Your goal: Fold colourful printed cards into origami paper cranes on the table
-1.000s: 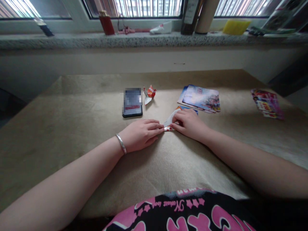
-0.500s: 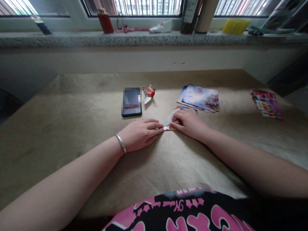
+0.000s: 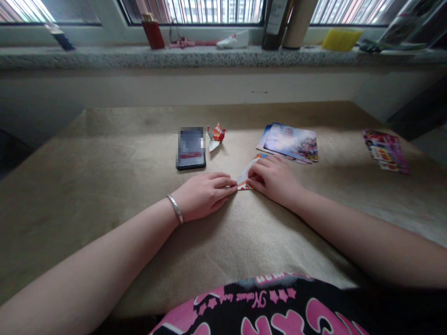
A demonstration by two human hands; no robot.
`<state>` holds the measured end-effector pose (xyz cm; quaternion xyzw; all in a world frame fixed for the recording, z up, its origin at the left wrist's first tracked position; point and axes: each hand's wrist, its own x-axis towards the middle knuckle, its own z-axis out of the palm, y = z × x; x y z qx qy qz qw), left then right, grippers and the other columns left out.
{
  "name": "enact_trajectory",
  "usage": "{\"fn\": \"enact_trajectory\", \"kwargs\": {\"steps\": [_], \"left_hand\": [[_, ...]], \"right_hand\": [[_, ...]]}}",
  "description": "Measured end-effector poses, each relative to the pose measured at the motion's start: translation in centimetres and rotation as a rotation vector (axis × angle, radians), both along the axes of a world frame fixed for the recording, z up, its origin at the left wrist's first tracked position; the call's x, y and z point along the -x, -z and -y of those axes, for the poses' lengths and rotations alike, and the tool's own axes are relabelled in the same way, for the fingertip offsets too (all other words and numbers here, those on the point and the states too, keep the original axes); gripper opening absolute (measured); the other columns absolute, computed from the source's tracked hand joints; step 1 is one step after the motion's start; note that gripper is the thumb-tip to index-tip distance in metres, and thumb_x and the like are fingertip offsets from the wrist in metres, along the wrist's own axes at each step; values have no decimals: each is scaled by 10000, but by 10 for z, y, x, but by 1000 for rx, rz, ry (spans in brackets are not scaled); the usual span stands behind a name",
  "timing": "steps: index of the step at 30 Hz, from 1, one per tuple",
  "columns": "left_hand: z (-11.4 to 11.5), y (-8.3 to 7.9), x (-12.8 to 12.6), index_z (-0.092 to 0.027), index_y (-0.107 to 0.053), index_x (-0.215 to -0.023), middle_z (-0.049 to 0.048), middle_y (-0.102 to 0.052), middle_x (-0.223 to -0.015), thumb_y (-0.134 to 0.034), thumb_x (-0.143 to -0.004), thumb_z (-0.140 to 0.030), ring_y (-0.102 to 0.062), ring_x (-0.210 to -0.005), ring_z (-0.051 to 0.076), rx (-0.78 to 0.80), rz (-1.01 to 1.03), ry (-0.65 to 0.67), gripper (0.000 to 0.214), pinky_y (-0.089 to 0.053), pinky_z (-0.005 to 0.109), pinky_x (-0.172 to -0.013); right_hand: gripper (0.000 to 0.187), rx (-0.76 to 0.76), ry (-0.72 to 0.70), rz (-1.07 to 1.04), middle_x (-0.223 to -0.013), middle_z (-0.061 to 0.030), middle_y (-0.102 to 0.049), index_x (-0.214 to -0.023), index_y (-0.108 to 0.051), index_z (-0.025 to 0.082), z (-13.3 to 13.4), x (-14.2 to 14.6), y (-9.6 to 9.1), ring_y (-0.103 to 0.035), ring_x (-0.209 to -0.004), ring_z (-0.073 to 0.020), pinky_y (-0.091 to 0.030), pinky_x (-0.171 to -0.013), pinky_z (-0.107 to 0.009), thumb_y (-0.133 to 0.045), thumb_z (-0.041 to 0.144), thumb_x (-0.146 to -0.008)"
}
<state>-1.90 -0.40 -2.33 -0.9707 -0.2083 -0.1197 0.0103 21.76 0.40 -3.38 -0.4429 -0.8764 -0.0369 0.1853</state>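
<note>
A folded piece of printed paper, white on the inner face with red and orange print along its edges, lies on the table between my hands. My left hand, with a silver bangle at the wrist, lies nearly flat, its outstretched fingertips touching the paper's left corner. My right hand has its fingers curled and holds the paper down from the right, covering much of it. Behind them stands a small folded paper bird, red and white, beside a phone lying face up.
Several glossy picture sheets overlap just beyond my right hand. Pink and red printed packets or cards lie at the far right. On the stone windowsill are a red bottle, tall containers and a yellow block.
My right hand has shifted slightly along the paper, and its fingers now cover more of the lower folded edge. My left hand has stayed in place.
</note>
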Motion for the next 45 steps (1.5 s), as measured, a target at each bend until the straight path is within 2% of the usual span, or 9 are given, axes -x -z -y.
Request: {"fn": "enact_trajectory", "kwargs": {"steps": [5, 7, 11, 16, 22, 31, 34, 38, 45], "left_hand": [[0, 1, 0, -165, -592, -1193, 84, -640, -1152, -449, -897, -179, -568, -1084, 199, -8, 18, 0, 329, -518, 360, -910], [0, 1, 0, -173, -597, -1191, 84, -643, -1146, -437, -906, -192, -577, -1065, 197, -11, 26, -3, 327, -526, 360, -895], [0, 1, -1, -173, -593, -1199, 87, -643, -1142, -439, -899, -188, -574, -1075, 210, -15, 23, 0, 338, -529, 376, -891], [0, 0, 0, -173, -605, -1184, 91, -644, -1140, -451, -891, -189, -578, -1075, 209, -34, 29, -2, 331, -528, 370, -897], [-2, 1, 4, -169, -585, -1202, 81, -639, -1176, -452, -894, -185, -566, -1125, 196, 30, 42, 31, 336, -515, 359, -939], [-4, -1, 7, -197, -622, -1151, 55, -652, -1163, -458, -880, -169, -581, -1111, 179, 105, 67, 33, 318, -512, 355, -944], [-5, 1, 9, -210, -632, -1139, 49, -656, -1155, -463, -879, -177, -585, -1104, 174, 144, 99, 32, 312, -507, 356, -953], [-6, 1, 11, -218, -645, -1118, 38, -657, -1157, -457, -885, -172, -589, -1100, 171, 195, 126, 35, 303, -504, 352, -957], [-7, 2, 14, -202, -648, -1090, 50, -654, -1154, -472, -869, -156, -585, -1101, 172, 249, 140, 26, 286, -499, 345, -954]], "right_hand": [[209, -40, -287, -11, -942, -14, -691, -894, -667, 234, 4, 0, -4, -549, -900, -177, -333, -924, -373, -480, 325, -919], [210, -54, -327, -6, -943, 5, -701, -913, -674, 250, 6, 0, -5, -564, -927, -173, -310, -987, -414, -475, 318, -924], [212, -106, -346, 16, -981, 40, -708, -976, -678, 294, 8, -2, -5, -573, -1020, -179, -216, -1087, -496, -474, 268, -926], [189, -109, -324, 9, -978, 36, -716, -921, -704, 288, 9, -2, -5, -525, -1177, -220, -209, -1109, -518, -518, 263, -901], [232, -83, -337, 0, -930, 16, -724, -896, -707, 258, 9, -1, -3, -628, -1015, -187, -207, -1120, -492, -477, 280, -923], [193, 30, -347, -48, -943, 14, -705, -926, -697, 284, 2, -7, 2, -625, -907, -154, -154, -1106, -512, -504, 296, -909], [186, 51, -359, -60, -939, 6, -702, -934, -692, 283, -1, -6, 1, -614, -897, -152, -217, -1068, -481, -509, 296, -906], [195, 71, -378, -75, -923, -31, -697, -918, -699, 255, -4, -6, 1, -588, -891, -168, -352, -922, -383, -515, 319, -899], [190, 135, -376, -85, -960, -44, -685, -951, -696, 260, -7, -9, 3, -558, -931, -188, -350, -860, -359, -529, 328, -891]]}}
